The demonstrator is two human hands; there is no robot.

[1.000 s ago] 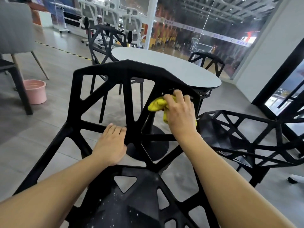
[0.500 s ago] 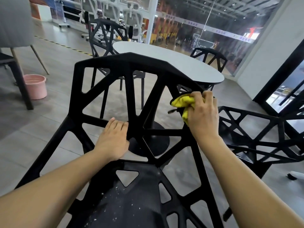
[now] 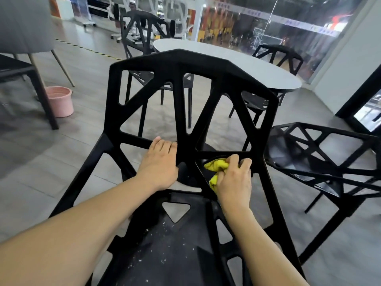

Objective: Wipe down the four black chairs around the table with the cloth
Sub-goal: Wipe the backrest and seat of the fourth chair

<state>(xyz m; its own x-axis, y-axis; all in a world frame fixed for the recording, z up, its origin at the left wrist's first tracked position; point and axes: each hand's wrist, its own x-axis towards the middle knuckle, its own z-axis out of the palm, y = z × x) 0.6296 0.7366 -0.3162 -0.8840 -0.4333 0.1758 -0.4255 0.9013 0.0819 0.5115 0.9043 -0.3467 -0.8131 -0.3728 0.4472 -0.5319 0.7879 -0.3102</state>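
Your right hand [image 3: 234, 180] is bunched around the yellow cloth [image 3: 216, 168], fingers curled over a low strut of the nearest chair [image 3: 185, 65], just right of the frame's centre. Holding the cloth wadded like that lets you wrap it round the narrow bar instead of only brushing one face. Your left hand [image 3: 159, 164] grips the neighbouring strut at the centre of the frame, fingers hooked over the bar; it looks like a brace, so the light chair does not slide or tip as you rub.

The seat [image 3: 165, 254] at the bottom of the frame is speckled with pale crumbs, so by my reading it has yet to be wiped.

The other black chairs stand around the white table [image 3: 237, 65]: one at the right edge [image 3: 329, 153], one at upper centre-left [image 3: 142, 27], and one at upper right behind the table [image 3: 278, 54]. Nothing here shows whether they are clean. A pink bucket [image 3: 60, 102] sits on the floor at left, likely for rinsing.
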